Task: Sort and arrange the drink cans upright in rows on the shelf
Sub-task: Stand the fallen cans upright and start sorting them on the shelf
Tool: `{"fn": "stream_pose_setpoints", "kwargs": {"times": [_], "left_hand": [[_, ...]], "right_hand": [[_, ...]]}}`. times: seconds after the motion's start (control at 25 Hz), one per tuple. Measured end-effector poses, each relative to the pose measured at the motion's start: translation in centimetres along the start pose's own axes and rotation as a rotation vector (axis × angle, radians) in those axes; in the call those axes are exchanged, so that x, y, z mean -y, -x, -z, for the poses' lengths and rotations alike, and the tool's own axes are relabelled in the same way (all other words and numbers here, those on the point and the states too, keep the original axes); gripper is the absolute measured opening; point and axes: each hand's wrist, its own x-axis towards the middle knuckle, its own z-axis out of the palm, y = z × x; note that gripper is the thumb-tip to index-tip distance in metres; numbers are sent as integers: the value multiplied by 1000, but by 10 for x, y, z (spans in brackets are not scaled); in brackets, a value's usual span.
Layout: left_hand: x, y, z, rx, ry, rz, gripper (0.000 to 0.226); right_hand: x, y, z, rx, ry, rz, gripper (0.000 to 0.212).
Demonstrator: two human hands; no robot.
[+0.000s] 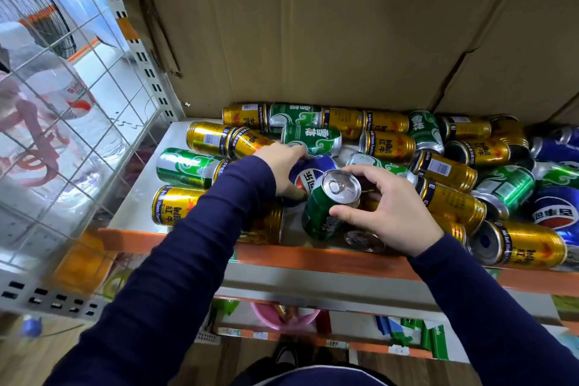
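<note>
The right hand [388, 207] grips a tilted green can [326, 210]. Just left of it, the left hand [283, 166] clasps a lying blue can [308, 172].

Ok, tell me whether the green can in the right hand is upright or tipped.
Tipped. The green can leans in the right hand, its silver top angled toward the camera rather than standing flat on the shelf.

Both arms reach up from the lower edge of the frame toward its middle, each in a dark navy sleeve that ends at the wrist. The left hand [283, 171] lies palm down just left of centre, fingers curled over something and thumb tucked low on its near side. The right hand [387, 208] sits just right of centre, fingers arched and spread, thumb stretched out to the left, closed in a grip with the fingertips.
</note>
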Motion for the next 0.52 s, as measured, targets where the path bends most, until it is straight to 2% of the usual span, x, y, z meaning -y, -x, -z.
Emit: {"fn": "stream_pose_setpoints", "kwargs": {"times": [0.08,0.12,0.16,0.2,0.28,0.32,0.4,0.48,0.52], "left_hand": [[0,-1,29,-239,160,-37,35],[3,-6,44,-279,201,-47,30],[3,-11,57,-206,159,-65,31],[0,-14,63,-62,65,-63,38],[-7,-22,56,234,-128,-8,59],[-8,-27,47,313,-168,22,67],[-4,-29,25,336,-165,57,83],[1,-26,9,259,-231,42,96],[2,-24,6,221,-263,24,95]], "right_hand": [[1,-1,0,1,2,-1,62],[1,-2,0,-4,6,-2,63],[1,-4,-1,-3,8,-9,63],[1,-4,-1,6,13,-17,63],[2,-5,1,13,25,-19,62],[2,-5,2,16,25,-16,62],[2,-5,2,20,18,-17,62],[0,-5,2,21,16,-26,64],[0,-4,1,20,15,-30,64]]}}
